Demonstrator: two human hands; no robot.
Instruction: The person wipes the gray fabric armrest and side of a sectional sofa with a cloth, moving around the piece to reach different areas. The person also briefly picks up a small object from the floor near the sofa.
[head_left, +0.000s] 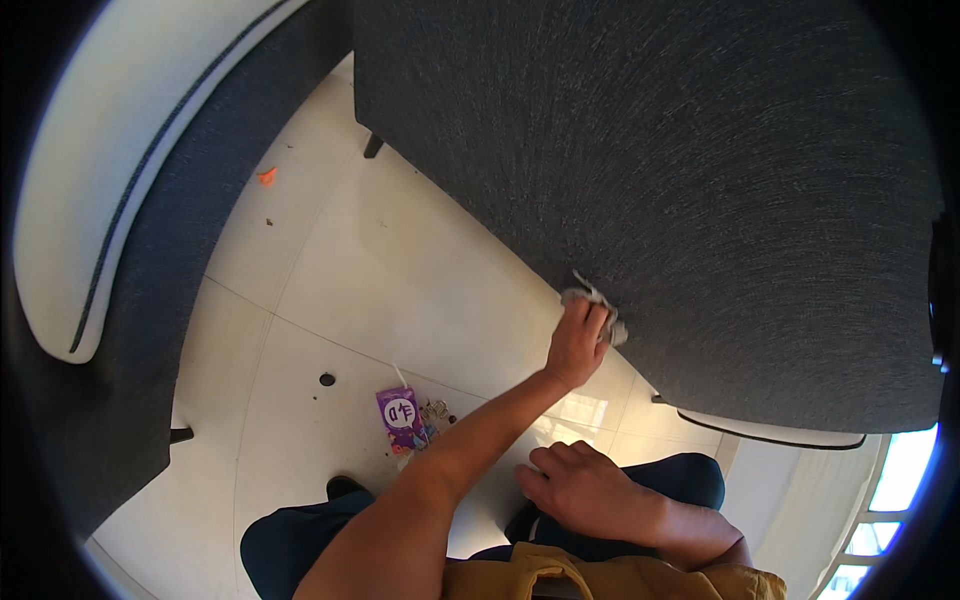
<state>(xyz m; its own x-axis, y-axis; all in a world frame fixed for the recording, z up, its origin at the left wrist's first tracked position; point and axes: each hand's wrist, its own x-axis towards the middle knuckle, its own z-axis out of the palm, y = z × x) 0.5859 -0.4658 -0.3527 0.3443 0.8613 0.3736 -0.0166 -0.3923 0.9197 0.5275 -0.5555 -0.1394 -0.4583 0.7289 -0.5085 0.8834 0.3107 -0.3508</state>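
My left hand (579, 345) grips a crumpled greyish-white cloth (616, 328) and presses it to the lower edge of a large dark grey upholstered sofa piece (675, 225). The palm side and most of the cloth are hidden by the fingers. My right hand (577, 484) rests loosely curled over my right knee, with nothing visible in it. On the floor between my feet, partly behind my left forearm, lies a purple drink carton (405, 427) with a white straw (402, 376). Small litter (436, 409) is heaped beside it.
Another dark grey sofa section (161, 285) with a white cushion (82, 225) curves along the left. Short dark legs (373, 145) support the furniture above pale floor tiles (360, 262). An orange scrap (267, 177) and a round black object (327, 379) lie there. A window (900, 480) is at lower right.
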